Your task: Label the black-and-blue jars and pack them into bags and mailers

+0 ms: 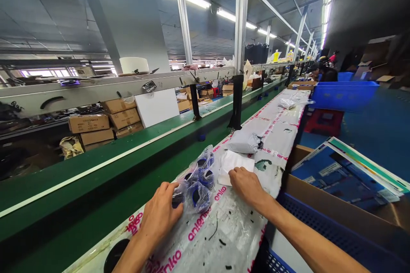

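Observation:
My left hand (163, 209) is curled round one of several dark blue round parts in clear plastic bags (200, 198), which lie grouped on the covered bench (237, 226). Its thumb and fingers sit on either side of that part. To the right, my right hand (246, 181) rests with bent fingers on the near right part of a white sheet or packet (235, 163); its fingertips are partly hidden. Just beyond the packet lies a grey-white plastic bag (243, 141). A black round object (115, 256) is beside my left forearm.
A green conveyor (128, 170) runs along the left. At right are a cardboard box (320, 192) with printed sheets, a blue basket (336, 230) and a blue bin (344, 96). A metal post (241, 30) rises ahead; a person is in the distance.

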A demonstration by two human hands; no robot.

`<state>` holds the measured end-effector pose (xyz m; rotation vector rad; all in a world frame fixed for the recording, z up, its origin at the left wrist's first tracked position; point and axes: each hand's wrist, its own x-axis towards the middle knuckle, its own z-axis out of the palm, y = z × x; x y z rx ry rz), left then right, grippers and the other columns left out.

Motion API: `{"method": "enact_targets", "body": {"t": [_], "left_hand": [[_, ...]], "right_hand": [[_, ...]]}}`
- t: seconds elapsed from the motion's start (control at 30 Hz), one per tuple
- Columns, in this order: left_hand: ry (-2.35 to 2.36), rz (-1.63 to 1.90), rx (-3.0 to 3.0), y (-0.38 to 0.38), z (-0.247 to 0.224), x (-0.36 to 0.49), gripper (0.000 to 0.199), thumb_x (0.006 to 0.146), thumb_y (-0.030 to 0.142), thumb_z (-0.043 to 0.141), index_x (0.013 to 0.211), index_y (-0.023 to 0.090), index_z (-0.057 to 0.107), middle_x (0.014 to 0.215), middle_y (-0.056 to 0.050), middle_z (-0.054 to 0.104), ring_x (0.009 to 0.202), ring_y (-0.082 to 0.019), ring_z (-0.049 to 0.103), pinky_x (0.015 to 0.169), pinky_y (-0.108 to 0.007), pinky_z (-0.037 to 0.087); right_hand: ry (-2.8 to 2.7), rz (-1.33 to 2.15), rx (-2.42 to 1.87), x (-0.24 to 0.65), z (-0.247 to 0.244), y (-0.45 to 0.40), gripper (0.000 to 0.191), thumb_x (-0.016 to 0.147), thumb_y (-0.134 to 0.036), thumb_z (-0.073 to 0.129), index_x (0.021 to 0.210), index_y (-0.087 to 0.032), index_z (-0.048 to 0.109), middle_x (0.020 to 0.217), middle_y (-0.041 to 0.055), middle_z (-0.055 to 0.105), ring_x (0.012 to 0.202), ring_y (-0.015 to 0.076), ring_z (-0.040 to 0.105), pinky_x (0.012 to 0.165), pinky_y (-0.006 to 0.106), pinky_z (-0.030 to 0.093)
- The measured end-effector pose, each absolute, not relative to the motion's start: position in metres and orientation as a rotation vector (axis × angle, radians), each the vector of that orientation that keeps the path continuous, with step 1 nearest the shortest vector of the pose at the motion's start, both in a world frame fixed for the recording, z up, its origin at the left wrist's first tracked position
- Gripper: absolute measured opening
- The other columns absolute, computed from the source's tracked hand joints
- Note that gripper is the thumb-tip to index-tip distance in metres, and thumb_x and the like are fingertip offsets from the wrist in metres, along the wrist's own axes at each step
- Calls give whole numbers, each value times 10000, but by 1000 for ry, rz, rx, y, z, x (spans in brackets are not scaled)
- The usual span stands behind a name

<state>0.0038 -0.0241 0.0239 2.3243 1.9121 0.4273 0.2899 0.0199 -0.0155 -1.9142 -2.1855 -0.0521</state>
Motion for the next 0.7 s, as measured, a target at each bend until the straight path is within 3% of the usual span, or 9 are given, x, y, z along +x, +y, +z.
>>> {"method": "enact_targets", "body": {"t": [0.1, 0.3, 0.43, 0.57, 0.7], "left_hand": [[1865, 418, 2318, -24, 20, 1, 583, 787, 178, 629, 1362, 208, 543, 1444, -104, 538, 1161, -273, 623, 920, -363, 475], [1745, 493, 2341, -21, 17, 4, 485, 816, 135, 608, 1291, 236, 598, 1265, -60, 667, 1091, -244, 652, 905, -358, 494], [1654, 539, 2376, -19, 12, 14, 431, 813, 143, 652, 1233, 239, 629, 1310, -57, 648, 1188, -250, 623, 994, -382, 489], [1645, 608, 2402, -23, 12, 17, 542, 828, 197, 689, 1353, 204, 554, 1489, -115, 508, 1359, -288, 499, 1138, -450, 401], [1646, 806, 2478, -30, 22, 17, 434, 885, 250, 648, 1313, 239, 576, 1501, -118, 482, 1383, -319, 462, 1132, -517, 397]], "right_hand": [[-2152, 20, -1899, 293, -14, 18, 230, 964, -130, 493, 929, -161, 718, 1002, 156, 734, 989, 264, 659, 794, 317, 460], [-1950, 243, -1843, 310, -14, 29, 201, 923, -214, 551, 920, -194, 751, 1026, 96, 745, 985, 247, 668, 762, 297, 428], [-1766, 508, -1776, 324, -22, 44, 88, 783, -255, 681, 784, -179, 725, 819, 44, 740, 774, 207, 657, 647, 272, 407], [-1614, 774, -1609, 333, -27, 47, 206, 750, -376, 682, 721, -172, 685, 652, -2, 661, 608, 150, 567, 555, 250, 379], [-1457, 952, -1465, 338, -24, 40, 323, 759, -485, 635, 768, -166, 679, 650, 2, 615, 589, 140, 525, 514, 248, 368]]}}
